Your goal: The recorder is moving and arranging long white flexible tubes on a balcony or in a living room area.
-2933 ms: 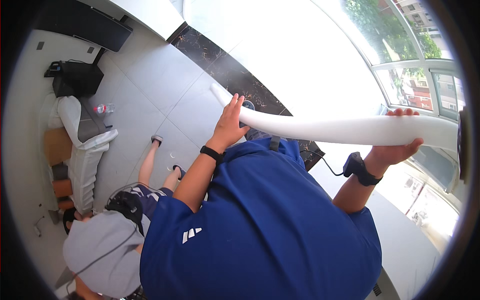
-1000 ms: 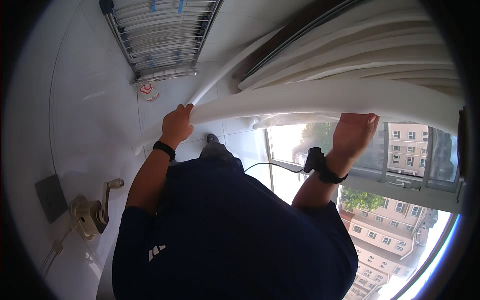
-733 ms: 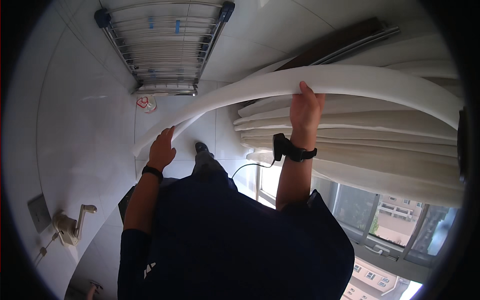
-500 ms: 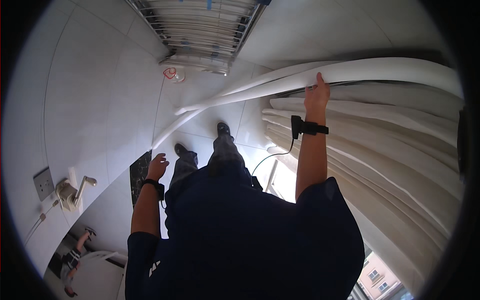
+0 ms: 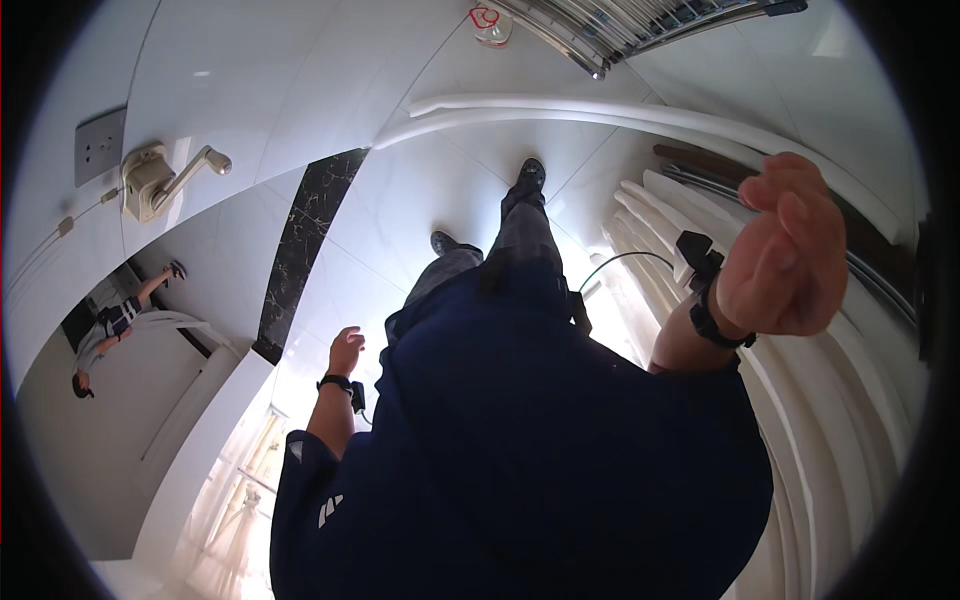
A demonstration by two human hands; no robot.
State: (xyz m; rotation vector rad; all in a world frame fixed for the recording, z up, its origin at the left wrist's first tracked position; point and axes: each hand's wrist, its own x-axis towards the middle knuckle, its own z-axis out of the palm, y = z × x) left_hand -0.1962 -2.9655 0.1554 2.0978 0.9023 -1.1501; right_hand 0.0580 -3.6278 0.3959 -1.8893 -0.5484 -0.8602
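Note:
My right hand [image 5: 788, 255] is raised close to the camera at the right, wearing a black wrist strap with a small device. Its fingers curl inward, and nothing shows in them. My left hand [image 5: 347, 352] hangs by my left side, fingers loosely bent and apart, with no object in it; it too has a black strap. Beyond my feet, long white tube-like lengths [image 5: 560, 108] lie along the floor and curve off to the right, passing behind my right hand. Pale draped fabric [image 5: 690, 225] hangs below and beside that hand.
A metal slatted rack [image 5: 640, 30] stands ahead, beside a clear container with a red loop [image 5: 491, 27]. On the left wall are a hand crank [image 5: 165, 180] and a socket plate [image 5: 100, 147]. A dark marbled threshold [image 5: 305, 240] crosses the floor. Another person [image 5: 115, 320] is farther left.
My right hand has left the white tube and come up toward the camera, its fingers curling. The view has turned left, and the rack has shifted to the upper right.

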